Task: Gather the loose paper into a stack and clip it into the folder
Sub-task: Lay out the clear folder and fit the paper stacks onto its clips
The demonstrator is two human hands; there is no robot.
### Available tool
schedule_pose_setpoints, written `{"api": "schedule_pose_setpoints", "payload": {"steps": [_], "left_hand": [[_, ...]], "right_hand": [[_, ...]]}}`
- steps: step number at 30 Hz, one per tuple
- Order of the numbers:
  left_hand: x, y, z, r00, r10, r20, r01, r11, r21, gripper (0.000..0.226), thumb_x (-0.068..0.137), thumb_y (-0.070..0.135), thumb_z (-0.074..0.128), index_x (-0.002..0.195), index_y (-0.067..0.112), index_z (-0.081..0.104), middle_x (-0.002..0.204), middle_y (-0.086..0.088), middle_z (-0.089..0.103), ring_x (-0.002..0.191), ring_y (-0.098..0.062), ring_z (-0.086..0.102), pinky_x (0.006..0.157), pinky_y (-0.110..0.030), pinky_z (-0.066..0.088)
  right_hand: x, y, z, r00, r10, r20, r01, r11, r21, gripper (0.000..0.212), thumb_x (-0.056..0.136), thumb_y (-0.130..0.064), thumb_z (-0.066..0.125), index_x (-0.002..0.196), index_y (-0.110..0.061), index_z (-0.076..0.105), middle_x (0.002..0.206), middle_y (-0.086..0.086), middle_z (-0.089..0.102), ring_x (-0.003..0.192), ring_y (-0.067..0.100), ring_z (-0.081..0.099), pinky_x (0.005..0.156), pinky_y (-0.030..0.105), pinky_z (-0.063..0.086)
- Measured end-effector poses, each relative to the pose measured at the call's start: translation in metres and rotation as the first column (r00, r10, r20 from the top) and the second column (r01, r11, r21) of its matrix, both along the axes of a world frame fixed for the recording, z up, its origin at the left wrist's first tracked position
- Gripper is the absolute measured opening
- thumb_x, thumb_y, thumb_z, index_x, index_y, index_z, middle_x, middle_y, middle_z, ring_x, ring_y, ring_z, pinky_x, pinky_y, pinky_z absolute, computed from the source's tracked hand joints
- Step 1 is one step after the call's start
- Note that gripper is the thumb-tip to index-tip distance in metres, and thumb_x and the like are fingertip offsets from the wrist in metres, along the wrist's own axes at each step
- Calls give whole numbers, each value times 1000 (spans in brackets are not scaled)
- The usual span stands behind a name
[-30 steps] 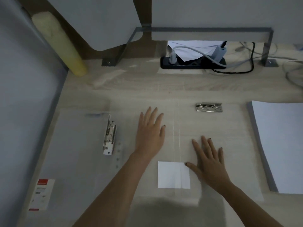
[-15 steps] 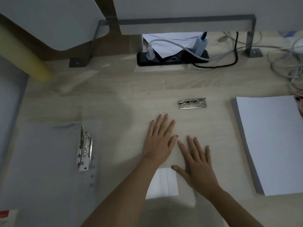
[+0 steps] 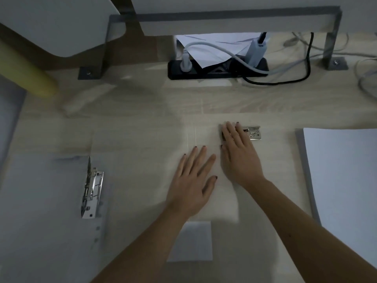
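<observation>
A clear plastic folder (image 3: pixel 275 160) lies spread flat across the desk, its left half (image 3: pixel 40 201) carrying a metal lever-arch mechanism (image 3: pixel 91 193). A metal clip (image 3: pixel 252 132) sits on the folder's right half. My right hand (image 3: pixel 238 156) reaches over it, straight fingers covering the clip's left end. My left hand (image 3: pixel 193 180) lies flat on the folder just left of the right hand. A stack of white paper (image 3: pixel 342 190) lies at the right edge. A small white label (image 3: pixel 190 241) shows under the folder near me.
A black power strip (image 3: pixel 216 71) with plugs and cables (image 3: pixel 285 78) lies at the back under a grey metal bracket (image 3: pixel 224 17). A yellow foam roll (image 3: pixel 22 72) leans at back left. More cables (image 3: pixel 367 78) trail at the far right.
My right hand has moved forward from beside the label up onto the metal clip. My left hand has stayed flat on the folder. The view has shifted rightward.
</observation>
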State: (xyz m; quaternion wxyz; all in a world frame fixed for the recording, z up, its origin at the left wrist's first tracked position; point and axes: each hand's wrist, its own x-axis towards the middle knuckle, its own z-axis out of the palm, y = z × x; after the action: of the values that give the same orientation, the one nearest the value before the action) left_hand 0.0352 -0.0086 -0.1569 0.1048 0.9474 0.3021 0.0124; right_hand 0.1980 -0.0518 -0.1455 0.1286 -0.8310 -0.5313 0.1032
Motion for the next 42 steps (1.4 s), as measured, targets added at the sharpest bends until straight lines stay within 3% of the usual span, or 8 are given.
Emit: {"api": "schedule_pose_setpoints", "payload": {"steps": [6, 11, 13, 17, 23, 37, 40, 42], "left_hand": [[0, 0, -1, 1000, 15, 4, -15, 1000, 14, 53, 96, 45, 28, 146, 25, 27, 155, -2, 25, 145, -19, 17, 116, -40, 17], [1, -1, 0, 1000, 11, 4, -11, 1000, -10, 54, 96, 45, 30, 147, 26, 26, 156, -1, 22, 146, -18, 14, 116, -41, 17], [0, -1, 0, 1000, 13, 8, -13, 1000, -18, 53, 96, 45, 29, 146, 26, 27, 156, 0, 23, 145, -18, 15, 116, -41, 17], [0, 0, -2, 1000, 13, 25, -12, 999, -39, 53, 97, 45, 28, 146, 26, 28, 156, 1, 21, 146, -17, 12, 117, -40, 16], [-1, 1, -1, 999, 2, 36, -1, 1000, -22, 53, 96, 45, 28, 145, 25, 29, 155, 0, 24, 146, -19, 15, 116, -41, 18], [6, -3, -3, 998, 8, 67, -13, 997, 71, 52, 92, 35, 34, 138, 13, 42, 147, -14, 39, 138, -26, 28, 112, -42, 20], [29, -39, 25, 927, 224, 300, -205, 974, -92, 51, 88, 26, 36, 130, 0, 47, 142, -19, 44, 134, -21, 26, 112, -33, 19], [59, -83, 50, 797, 438, 415, -243, 863, -442, 52, 84, 28, 36, 126, 1, 52, 135, -14, 50, 128, -12, 33, 111, -18, 21]], "right_hand": [[7, 2, -8, 991, 63, 119, -65, 998, 17, 53, 88, -12, 36, 141, -2, 37, 146, 13, 41, 139, 35, 31, 112, 44, 30], [17, -2, -6, 983, 141, 114, -148, 987, 54, 52, 87, -6, 39, 139, -4, 40, 145, 12, 43, 138, 32, 33, 113, 37, 21], [20, 0, 4, 997, 79, -4, -77, 984, 159, 42, 92, -6, 43, 134, -5, 46, 139, 11, 51, 133, 28, 40, 109, 32, 29], [30, 8, 32, 918, -189, -350, 293, 916, 274, 15, 95, -17, 48, 109, -12, 52, 100, 2, 64, 89, 17, 56, 71, 31, 40], [58, -14, 27, 687, -513, -514, 704, 644, 299, 23, 90, -9, 50, 113, -6, 50, 114, 10, 58, 103, 17, 53, 90, 28, 42], [78, -172, 52, 677, -614, -406, 707, 696, 126, 23, 93, -4, 47, 114, -5, 57, 124, 14, 55, 113, 28, 53, 93, 28, 37], [85, -191, 51, 720, -577, -385, 652, 753, 90, 25, 92, 0, 48, 114, -2, 58, 120, 18, 58, 111, 31, 55, 91, 28, 37], [86, -198, 48, 773, -533, -345, 588, 805, 75, 25, 90, 4, 50, 113, 1, 59, 115, 20, 60, 105, 34, 57, 89, 30, 39]]}}
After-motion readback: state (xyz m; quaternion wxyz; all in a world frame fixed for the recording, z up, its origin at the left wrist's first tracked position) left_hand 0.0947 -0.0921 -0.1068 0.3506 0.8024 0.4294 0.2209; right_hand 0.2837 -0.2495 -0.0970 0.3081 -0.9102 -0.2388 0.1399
